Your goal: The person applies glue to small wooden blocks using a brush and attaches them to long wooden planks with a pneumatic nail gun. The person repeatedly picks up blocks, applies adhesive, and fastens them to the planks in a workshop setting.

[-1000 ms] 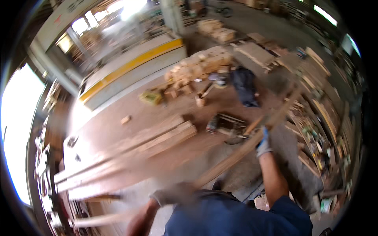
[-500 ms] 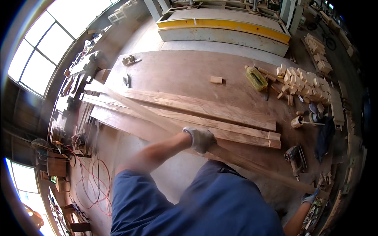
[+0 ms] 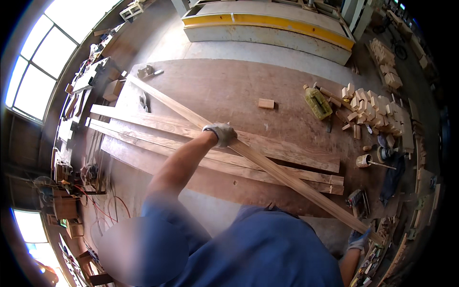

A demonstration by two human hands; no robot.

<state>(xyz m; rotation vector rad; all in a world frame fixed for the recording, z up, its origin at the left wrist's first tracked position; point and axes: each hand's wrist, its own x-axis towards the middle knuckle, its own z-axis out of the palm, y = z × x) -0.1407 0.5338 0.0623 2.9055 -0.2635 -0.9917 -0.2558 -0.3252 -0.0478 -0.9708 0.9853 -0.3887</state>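
I see a long, narrow strip of pale, raw wood [image 3: 267, 165] running diagonally from the far left of the workbench [image 3: 229, 91] to the near right edge. It crosses over a stack of wider, rough-sawn planks [image 3: 191, 143] lying flat on the reddish-brown bench top. My left hand [image 3: 221, 134], in a grey knit glove, is stretched out from a bare forearm and closed over the strip near its middle, fingers curled around it. My right hand [image 3: 357, 239], in a blue glove, grips the strip's near end, low at the right – how those fingers sit I cannot tell. Far right, a heap of small wood blocks [image 3: 377, 107] and a yellow bottle [image 3: 318, 102] crowd the bench – its far centre stays open but for one small block [image 3: 266, 103].
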